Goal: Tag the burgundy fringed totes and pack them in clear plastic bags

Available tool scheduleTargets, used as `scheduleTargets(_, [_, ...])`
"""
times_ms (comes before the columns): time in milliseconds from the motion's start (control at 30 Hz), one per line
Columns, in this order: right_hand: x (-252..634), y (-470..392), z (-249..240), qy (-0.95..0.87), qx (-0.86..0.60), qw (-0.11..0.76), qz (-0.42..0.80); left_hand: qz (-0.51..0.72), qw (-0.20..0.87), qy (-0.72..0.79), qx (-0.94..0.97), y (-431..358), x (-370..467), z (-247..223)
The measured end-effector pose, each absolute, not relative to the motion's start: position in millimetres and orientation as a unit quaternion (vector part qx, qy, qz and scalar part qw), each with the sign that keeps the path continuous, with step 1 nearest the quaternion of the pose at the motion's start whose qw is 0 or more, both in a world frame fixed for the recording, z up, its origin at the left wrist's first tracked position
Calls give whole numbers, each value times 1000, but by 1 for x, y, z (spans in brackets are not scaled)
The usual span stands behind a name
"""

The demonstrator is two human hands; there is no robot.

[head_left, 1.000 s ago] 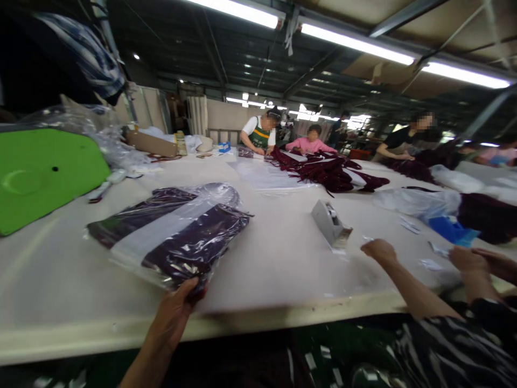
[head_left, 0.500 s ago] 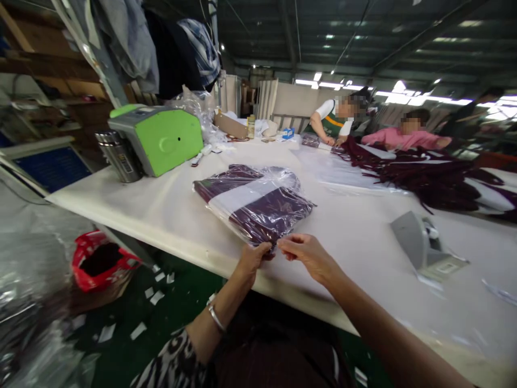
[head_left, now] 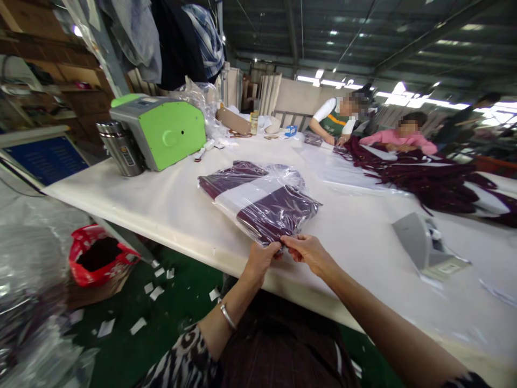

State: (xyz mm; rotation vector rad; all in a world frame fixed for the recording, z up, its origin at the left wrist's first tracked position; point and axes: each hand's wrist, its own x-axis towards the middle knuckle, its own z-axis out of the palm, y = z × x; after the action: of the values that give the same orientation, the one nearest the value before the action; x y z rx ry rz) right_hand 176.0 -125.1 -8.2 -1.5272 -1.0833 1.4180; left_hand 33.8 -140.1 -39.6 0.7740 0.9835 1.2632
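A clear plastic bag (head_left: 258,196) with folded dark maroon cloth and a white band inside lies on the white table (head_left: 161,199), its nearest corner toward me. At that corner my left hand (head_left: 264,257) pinches the bag's edge between thumb and fingers. Right beside it, my right hand (head_left: 305,250) also has its fingers closed on the same corner. The two hands almost touch. Exactly how much film each one grips is too small to tell.
A green and grey machine (head_left: 169,132) and a steel flask (head_left: 121,150) stand at the left. A grey holder (head_left: 428,245) sits at the right. Maroon cloth (head_left: 424,172) is piled at the back right near two people. A red bag (head_left: 95,256) is on the floor.
The bag and both hands have shifted slightly right in the view. My right hand is now closer to my left at the corner. The person in pink has drawn their arms in.
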Motion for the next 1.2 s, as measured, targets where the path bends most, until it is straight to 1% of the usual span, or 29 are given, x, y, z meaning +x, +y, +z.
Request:
scheduleTargets(200, [187, -130, -8, -367, -534, 374, 663, 550, 640, 436, 311, -143, 30, -34])
scheduleTargets(333, [191, -133, -9, -344, -523, 371, 686, 536, 662, 440, 285, -143, 27, -35])
scheduleTargets(467, [183, -131, -17, -365, -510, 391, 673, 498, 695, 437, 280, -141, 24, -35])
scheduleTargets(667, [158, -133, -28, -387, -492, 505, 594, 469, 727, 414, 281, -144, 16, -31])
scheduleTargets(767, [152, -133, -30, -382, -497, 527, 575, 465, 735, 413, 271, -145, 13, -32])
scheduleTargets(933, [151, -123, -28, -416, -484, 469, 610, 473, 738, 406, 260, -145, 12, -29])
scheduleTargets(1033, [157, -124, -18, -404, -472, 468, 629, 482, 728, 408, 267, -145, 12, -25])
scheduleTargets(1200, [168, -139, -6, -351, -394, 430, 732, 482, 713, 428, 275, -149, 17, -28])
